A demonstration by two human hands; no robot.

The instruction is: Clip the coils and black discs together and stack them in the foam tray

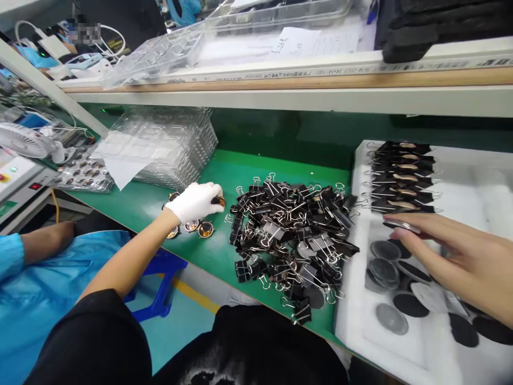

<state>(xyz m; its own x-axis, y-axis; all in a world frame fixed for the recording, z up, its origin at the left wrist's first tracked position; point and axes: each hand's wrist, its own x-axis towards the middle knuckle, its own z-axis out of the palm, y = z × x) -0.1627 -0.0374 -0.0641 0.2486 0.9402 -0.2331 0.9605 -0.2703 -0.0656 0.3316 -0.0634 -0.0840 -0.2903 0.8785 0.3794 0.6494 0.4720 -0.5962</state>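
Note:
My left hand point(196, 203), in a white glove, pinches a small round gold-rimmed part point(218, 201) over the green bench. Several more such parts point(206, 229) lie below and beside it. My bare right hand point(452, 251) holds a thin dark disc point(402, 226) between thumb and fingertips above a white foam tray point(348, 315). Loose dark and grey discs point(391, 318) lie in the tray under that hand. Along the tray's upper left stands a row of black binder clips point(403, 178). A big heap of binder clips point(292, 230) sits between my hands.
Stacked clear plastic trays point(168, 139) stand at the back left, beside a tray of small parts point(86, 170). A shelf edge point(280, 96) crosses above the bench. At the left are a person in blue point(60, 289) and a blue stool point(160, 291).

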